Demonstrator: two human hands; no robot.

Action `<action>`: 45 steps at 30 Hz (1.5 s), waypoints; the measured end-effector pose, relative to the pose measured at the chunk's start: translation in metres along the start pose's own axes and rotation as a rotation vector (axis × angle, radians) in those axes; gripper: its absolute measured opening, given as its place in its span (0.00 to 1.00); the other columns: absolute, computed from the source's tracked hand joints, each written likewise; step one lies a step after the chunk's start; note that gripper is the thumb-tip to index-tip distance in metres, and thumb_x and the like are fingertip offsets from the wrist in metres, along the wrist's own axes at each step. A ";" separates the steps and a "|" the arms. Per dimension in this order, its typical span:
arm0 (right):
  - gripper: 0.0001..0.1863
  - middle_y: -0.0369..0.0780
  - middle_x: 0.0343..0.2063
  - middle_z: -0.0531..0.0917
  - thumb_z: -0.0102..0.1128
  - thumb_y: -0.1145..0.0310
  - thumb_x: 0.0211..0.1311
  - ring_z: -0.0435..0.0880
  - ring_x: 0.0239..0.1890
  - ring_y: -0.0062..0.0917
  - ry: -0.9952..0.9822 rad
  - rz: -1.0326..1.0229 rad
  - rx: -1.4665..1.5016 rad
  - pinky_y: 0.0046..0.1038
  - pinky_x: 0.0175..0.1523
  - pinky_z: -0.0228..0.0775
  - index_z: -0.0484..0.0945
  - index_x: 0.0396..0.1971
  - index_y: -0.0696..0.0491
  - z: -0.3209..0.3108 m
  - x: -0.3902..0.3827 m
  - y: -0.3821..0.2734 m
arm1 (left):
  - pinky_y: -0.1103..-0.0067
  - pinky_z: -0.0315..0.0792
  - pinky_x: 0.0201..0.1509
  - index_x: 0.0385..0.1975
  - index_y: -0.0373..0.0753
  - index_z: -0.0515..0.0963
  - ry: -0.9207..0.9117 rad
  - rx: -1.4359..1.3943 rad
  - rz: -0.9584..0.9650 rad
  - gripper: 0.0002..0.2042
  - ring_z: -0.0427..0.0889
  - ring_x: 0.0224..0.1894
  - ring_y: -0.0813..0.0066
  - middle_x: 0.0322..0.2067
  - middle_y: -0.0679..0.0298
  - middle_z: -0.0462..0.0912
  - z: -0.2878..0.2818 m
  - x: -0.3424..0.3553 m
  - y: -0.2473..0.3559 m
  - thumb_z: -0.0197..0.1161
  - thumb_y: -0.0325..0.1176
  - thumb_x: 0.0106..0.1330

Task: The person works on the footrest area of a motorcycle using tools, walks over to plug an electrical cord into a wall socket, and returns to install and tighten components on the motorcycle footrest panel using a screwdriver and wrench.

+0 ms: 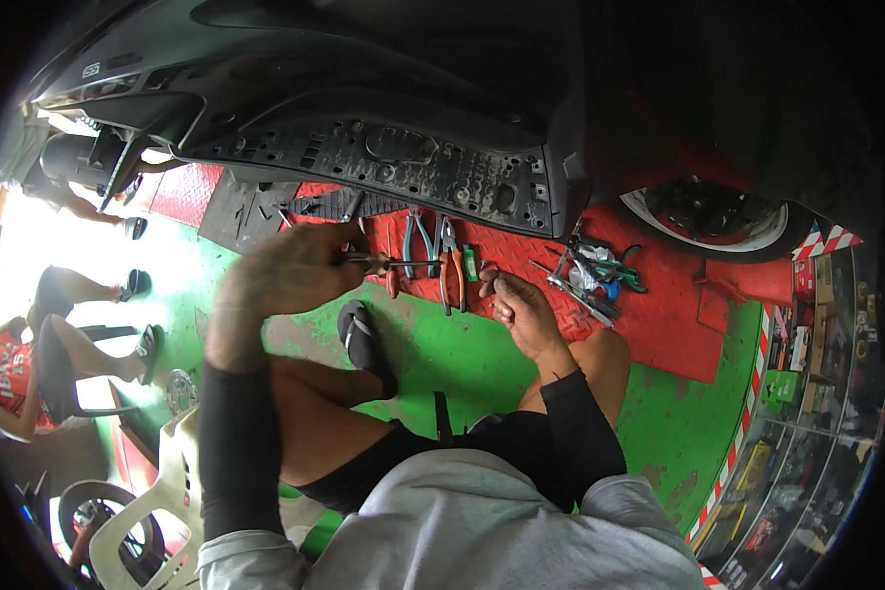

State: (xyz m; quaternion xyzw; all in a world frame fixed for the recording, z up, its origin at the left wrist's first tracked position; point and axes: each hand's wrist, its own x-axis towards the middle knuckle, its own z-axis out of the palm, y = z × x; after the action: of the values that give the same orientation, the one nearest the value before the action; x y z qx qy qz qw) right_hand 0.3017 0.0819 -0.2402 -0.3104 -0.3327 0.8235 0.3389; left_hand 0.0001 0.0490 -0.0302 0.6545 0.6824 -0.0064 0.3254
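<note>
My left hand (300, 270), a little smeared by motion, is closed around the handle of a screwdriver (374, 263). Its shaft points right, toward my other hand. My right hand (523, 313) has its fingers curled into a pinch; whatever they hold, if anything, is too small to make out. Below the black footboard (403, 162) of a dark scooter, both hands hover in front of a red tread-plate platform (659, 329). Behind the screwdriver lie teal-handled pliers (421, 236), orange-handled pliers (452, 265) and a small green packet (469, 264).
A heap of tools (590, 275) lies on the platform at right, near a white-rimmed wheel (708, 216). Glass shelves (796, 452) with boxed goods line the right side. A pale plastic chair (152, 511) stands at left, and other people's legs (88, 344) show beyond it.
</note>
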 end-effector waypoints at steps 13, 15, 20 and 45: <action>0.14 0.29 0.42 0.76 0.61 0.56 0.69 0.61 0.22 0.07 0.001 -0.304 0.651 0.13 0.29 0.56 0.74 0.47 0.46 0.089 0.036 -0.055 | 0.73 0.80 0.43 0.43 0.34 0.83 0.472 -0.198 0.440 0.16 0.88 0.38 0.60 0.37 0.53 0.87 -0.030 -0.003 0.015 0.73 0.31 0.55; 0.13 0.29 0.42 0.77 0.62 0.55 0.68 0.62 0.22 0.07 0.007 -0.316 0.655 0.13 0.29 0.56 0.74 0.46 0.44 0.095 0.044 -0.057 | 0.73 0.80 0.43 0.43 0.35 0.83 0.477 -0.180 0.440 0.16 0.88 0.38 0.61 0.37 0.53 0.87 -0.029 -0.001 0.017 0.72 0.32 0.55; 0.11 0.29 0.43 0.79 0.62 0.54 0.67 0.62 0.21 0.08 -0.002 -0.351 0.689 0.14 0.28 0.57 0.76 0.42 0.42 0.100 0.052 -0.059 | 0.73 0.80 0.43 0.42 0.36 0.84 0.431 -0.154 0.343 0.15 0.88 0.37 0.61 0.36 0.53 0.87 -0.026 0.006 0.025 0.72 0.33 0.56; 0.09 0.31 0.47 0.82 0.60 0.58 0.70 0.65 0.18 0.09 0.181 -0.345 0.779 0.15 0.28 0.59 0.76 0.43 0.46 0.086 0.067 -0.071 | 0.67 0.78 0.44 0.41 0.42 0.81 0.697 0.157 0.601 0.11 0.81 0.41 0.59 0.37 0.61 0.80 -0.017 0.029 0.056 0.69 0.32 0.58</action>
State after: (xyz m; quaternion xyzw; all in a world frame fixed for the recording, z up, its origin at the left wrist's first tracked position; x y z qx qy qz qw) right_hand 0.2246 0.1428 -0.1547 -0.1704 -0.0131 0.7884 0.5910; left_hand 0.0449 0.0899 -0.0070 0.8091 0.5286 0.2566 0.0136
